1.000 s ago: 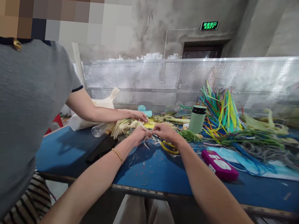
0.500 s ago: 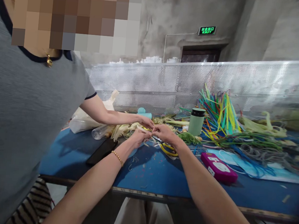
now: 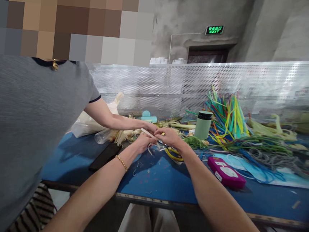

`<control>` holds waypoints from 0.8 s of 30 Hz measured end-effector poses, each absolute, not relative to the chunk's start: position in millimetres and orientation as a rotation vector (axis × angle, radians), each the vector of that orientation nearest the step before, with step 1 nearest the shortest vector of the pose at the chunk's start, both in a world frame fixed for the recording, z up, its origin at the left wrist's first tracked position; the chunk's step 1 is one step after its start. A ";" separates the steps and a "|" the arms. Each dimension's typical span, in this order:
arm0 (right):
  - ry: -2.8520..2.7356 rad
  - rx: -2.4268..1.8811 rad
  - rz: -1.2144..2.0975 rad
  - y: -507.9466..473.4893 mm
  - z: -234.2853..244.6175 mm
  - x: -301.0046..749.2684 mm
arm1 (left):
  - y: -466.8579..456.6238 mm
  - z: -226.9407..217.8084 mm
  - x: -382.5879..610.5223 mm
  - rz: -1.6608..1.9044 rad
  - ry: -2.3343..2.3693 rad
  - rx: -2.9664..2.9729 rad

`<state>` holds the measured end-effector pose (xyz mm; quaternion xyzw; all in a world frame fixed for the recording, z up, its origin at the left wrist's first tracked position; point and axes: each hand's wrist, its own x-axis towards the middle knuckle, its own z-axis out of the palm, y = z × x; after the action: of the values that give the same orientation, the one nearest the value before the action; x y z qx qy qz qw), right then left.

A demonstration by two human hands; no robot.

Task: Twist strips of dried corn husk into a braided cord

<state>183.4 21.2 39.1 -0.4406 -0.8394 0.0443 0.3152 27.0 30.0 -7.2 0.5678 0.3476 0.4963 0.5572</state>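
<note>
Crossing in from 10 o'clock of the worn camera wearer's two hands, a co-worker's forearm (image 3: 129, 123) blocks the far-left side, its hand (image 3: 150, 127) just beyond their fingertips; whether they touch is unclear. At 9 o'clock lie a clear plastic bottle (image 3: 101, 137) and, farther out, a whitish bag (image 3: 85, 126); a flat black slab (image 3: 104, 156) is at 8. A green flask (image 3: 203, 127) stands upright at 2 o'clock, with green strands (image 3: 194, 142) before it and a bundle of coloured strips (image 3: 232, 117) behind. Toward 4 o'clock come yellow loops (image 3: 173, 155) near the right wrist, then a magenta box (image 3: 226, 173).

A perforated metal screen (image 3: 135, 87) bounds the bench (image 3: 161, 185) at 12 o'clock; its near edge runs across at 6, with scrap-dotted blue surface between edge and hands.

The left hand (image 3: 144, 141) grips a pale strip (image 3: 147, 132), which sticks out toward 11 o'clock, pointing away from the right hand (image 3: 169, 136). The right hand's fingers bend close to its near end; I cannot tell whether they grip it.
</note>
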 end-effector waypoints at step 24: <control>-2.062 -1.049 0.256 32.9 21.6 176.0 | 25.8 -8.1 27.4 1.059 0.817 1.319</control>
<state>176.0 32.9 21.6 -0.4139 -0.8134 0.1008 0.3961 27.4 25.8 -8.1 0.5668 0.3509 0.4548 0.5905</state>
